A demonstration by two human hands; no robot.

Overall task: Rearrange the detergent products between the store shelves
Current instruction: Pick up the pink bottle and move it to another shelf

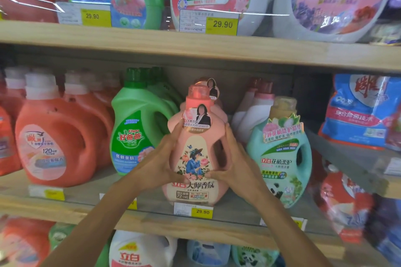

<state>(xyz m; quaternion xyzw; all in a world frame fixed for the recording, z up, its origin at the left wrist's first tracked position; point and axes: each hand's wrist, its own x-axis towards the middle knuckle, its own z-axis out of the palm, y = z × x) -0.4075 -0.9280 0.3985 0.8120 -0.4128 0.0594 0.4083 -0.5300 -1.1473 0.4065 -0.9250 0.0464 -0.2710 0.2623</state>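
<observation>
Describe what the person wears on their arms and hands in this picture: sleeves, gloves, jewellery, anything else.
Nothing worn shows. The left hand and right hand have no gloves, and no rings on the fingers in view. The left forearm and right forearm carry no sleeve, watch or bracelet down to the frame's lower edge.

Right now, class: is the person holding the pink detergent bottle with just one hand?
No, both the left hand and the right hand grip the pink detergent bottle, one on each side.
</observation>
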